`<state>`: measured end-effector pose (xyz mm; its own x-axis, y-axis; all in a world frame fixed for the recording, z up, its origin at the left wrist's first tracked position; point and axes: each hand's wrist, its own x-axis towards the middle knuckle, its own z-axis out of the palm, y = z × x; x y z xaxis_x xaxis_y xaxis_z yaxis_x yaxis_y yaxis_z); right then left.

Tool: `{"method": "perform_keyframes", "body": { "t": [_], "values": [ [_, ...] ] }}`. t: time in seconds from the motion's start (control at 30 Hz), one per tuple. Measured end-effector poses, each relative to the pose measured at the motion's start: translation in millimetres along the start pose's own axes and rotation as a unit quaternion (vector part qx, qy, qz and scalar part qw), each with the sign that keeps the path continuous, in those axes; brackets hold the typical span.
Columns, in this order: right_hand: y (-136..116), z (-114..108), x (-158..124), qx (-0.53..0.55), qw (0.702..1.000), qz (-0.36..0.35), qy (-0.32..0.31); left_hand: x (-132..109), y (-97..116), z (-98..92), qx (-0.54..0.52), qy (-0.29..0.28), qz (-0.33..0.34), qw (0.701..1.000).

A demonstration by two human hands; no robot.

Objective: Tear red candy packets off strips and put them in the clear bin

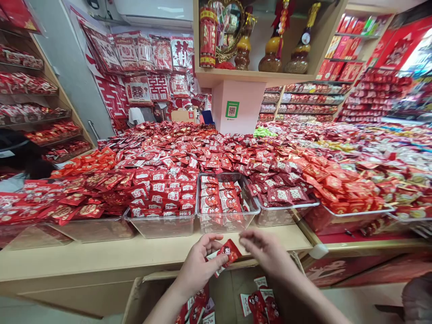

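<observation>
My left hand [201,262] is closed on a small red and white candy packet [230,252] with a cartoon figure printed on it. Just right of that packet is my right hand [266,252]; its fingers are curled and slightly smeared, so what they hold, if anything, does not show. Both hands are above an open cardboard box [232,294], where more red and white packets [260,305] lie loose at the bottom. Straight ahead on the counter stands a clear plastic bin [227,221] with similar packets standing in rows.
More clear bins [162,227] heaped with red packets line the wooden counter [101,258]. A pillar with a QR code sign [232,110] rises behind, beneath a shelf [256,76] holding gourd-shaped bottles. At the left edge a person's dark head [23,153] is partly visible.
</observation>
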<state>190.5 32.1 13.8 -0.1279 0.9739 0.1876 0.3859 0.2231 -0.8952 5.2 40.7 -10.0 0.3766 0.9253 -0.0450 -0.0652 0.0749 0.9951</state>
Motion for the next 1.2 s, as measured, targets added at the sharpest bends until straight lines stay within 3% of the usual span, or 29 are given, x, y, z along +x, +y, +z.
{"method": "perform_keyframes", "body": {
  "t": [0.07,0.13,0.2,0.33,0.4,0.5,0.6,0.67,0.73,0.83,0.9,1.03,1.2],
  "values": [
    [-12,-23,24,-0.129,0.989,-0.034,0.066,2,-1,-1.5,-0.006,0.010,0.002,1.000],
    [-26,-40,47,-0.244,0.966,-0.057,0.065,3,-1,-2.6,-0.013,0.015,0.006,1.000],
    [-38,-42,59,-0.295,0.953,-0.062,0.028,2,0,-2.8,-0.016,0.016,0.005,1.000],
    [-46,-9,39,-0.220,0.961,-0.097,-0.135,-2,3,-1.8,-0.011,0.012,0.005,1.000],
    [-41,11,21,-0.204,0.959,-0.106,-0.165,-3,4,-1.1,-0.011,0.011,0.012,1.000],
    [-32,21,7,-0.225,0.961,-0.077,-0.138,-3,1,-0.8,-0.023,-0.003,0.009,1.000],
    [-32,6,12,-0.230,0.961,-0.081,-0.131,0,-2,-1.6,-0.042,0.023,0.032,0.998],
    [-37,-14,26,-0.237,0.964,-0.087,-0.087,1,-4,-2.2,-0.044,0.058,0.048,0.996],
    [-41,-36,49,-0.261,0.963,-0.067,-0.004,1,-6,-2.4,-0.037,0.064,0.046,0.996],
    [-41,-57,94,-0.349,0.932,-0.025,0.098,-1,-7,-1.6,-0.012,0.043,0.036,0.998],
    [-38,-60,123,-0.435,0.895,-0.012,0.100,-2,-9,-1.0,0.010,0.039,0.037,0.998],
    [-31,-49,161,-0.562,0.826,0.011,0.028,-4,-10,-0.7,0.044,0.035,0.039,0.998],
    [-27,-29,165,-0.578,0.816,0.025,-0.009,-4,-6,-0.1,0.068,0.024,0.040,0.997]
  ]
}}
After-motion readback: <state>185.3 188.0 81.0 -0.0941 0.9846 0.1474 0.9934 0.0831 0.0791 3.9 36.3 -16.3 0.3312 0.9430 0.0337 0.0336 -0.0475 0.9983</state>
